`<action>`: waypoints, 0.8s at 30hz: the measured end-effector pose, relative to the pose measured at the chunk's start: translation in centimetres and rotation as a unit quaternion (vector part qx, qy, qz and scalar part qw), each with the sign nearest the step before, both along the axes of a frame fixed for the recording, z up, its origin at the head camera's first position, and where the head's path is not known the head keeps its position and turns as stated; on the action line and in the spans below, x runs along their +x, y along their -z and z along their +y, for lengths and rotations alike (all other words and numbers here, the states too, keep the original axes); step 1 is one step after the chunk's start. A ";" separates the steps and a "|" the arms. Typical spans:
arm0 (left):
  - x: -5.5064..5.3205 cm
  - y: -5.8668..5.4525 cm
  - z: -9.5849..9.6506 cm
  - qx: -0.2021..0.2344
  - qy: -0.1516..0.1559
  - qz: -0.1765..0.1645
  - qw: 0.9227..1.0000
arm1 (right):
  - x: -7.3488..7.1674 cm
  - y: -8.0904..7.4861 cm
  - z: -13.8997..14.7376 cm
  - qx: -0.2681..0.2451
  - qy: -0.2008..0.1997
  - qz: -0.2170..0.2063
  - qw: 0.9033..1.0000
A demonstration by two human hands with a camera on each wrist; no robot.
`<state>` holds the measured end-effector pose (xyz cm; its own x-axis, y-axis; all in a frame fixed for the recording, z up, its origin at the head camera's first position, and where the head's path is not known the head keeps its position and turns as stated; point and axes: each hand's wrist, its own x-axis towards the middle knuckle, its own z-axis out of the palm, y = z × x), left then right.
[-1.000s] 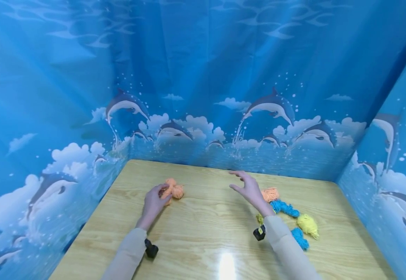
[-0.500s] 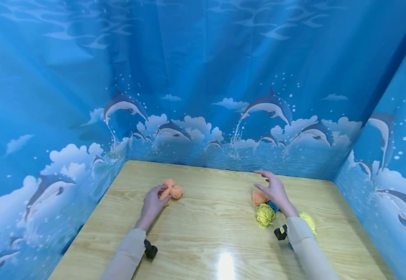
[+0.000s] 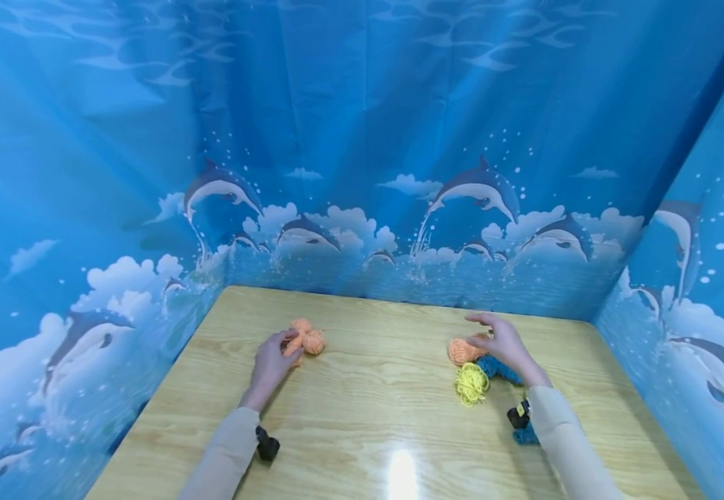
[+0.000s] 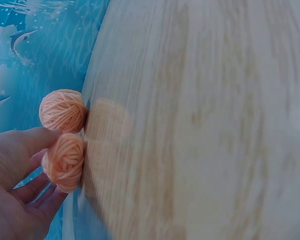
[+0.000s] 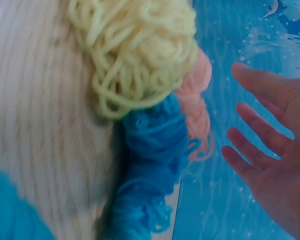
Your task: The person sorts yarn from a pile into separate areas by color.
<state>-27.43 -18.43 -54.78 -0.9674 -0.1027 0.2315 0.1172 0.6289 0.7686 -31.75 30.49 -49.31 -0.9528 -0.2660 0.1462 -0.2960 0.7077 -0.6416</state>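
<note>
On the left of the table, my left hand (image 3: 271, 362) holds a peach yarn ball (image 4: 65, 164) between thumb and fingers. Another peach yarn ball (image 4: 63, 111) sits beside it, and a further peach ball (image 3: 314, 342) lies just right of the fingers. My right hand (image 3: 507, 343) hovers above the right-hand yarn group with fingers spread and nothing held. Below and around it are peach yarn (image 3: 463, 352), a loose yellow yarn ball (image 3: 471, 384) and a blue skein (image 5: 155, 145). The right hand and forearm partly cover this group.
Another piece of blue yarn (image 3: 526, 435) lies beside the right forearm. The wooden table (image 3: 362, 389) meets a blue dolphin-print curtain (image 3: 349, 173) at its back and sides. Each wrist carries a small black camera (image 3: 266, 444).
My right hand has moved right, then slightly lower, over the yarn group, uncovering the yellow ball and peach yarn on its left. My left hand has stayed on its peach ball.
</note>
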 end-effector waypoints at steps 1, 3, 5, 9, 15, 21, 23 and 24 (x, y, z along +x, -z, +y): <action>0.0 0.1 0.0 0.000 0.000 0.000 1.000 | 0.0 0.1 0.2 0.004 -0.004 -0.005 1.000; 0.0 0.1 0.0 0.002 -0.001 -0.001 1.000 | -0.1 0.3 0.6 0.009 -0.008 -0.014 1.000; 0.0 0.1 0.0 0.006 -0.001 -0.003 1.000 | -0.2 0.4 1.0 0.010 -0.013 -0.025 1.000; -0.1 0.1 -0.1 0.008 -0.002 -0.009 1.000 | -0.4 0.6 1.7 0.008 -0.026 -0.056 0.998; -0.2 0.0 -0.1 0.002 -0.001 -0.011 1.000 | -0.8 1.5 2.7 0.009 -0.032 -0.101 0.994; -0.1 0.0 0.1 0.000 -0.004 -0.014 1.000 | -1.1 2.5 3.0 0.013 -0.025 -0.115 0.993; -0.1 0.0 0.1 0.000 -0.005 -0.016 1.000 | -1.2 2.5 2.9 0.013 -0.021 -0.116 0.993; -0.1 0.0 0.1 0.001 -0.006 -0.017 1.000 | -1.3 2.6 2.8 0.013 -0.019 -0.117 0.993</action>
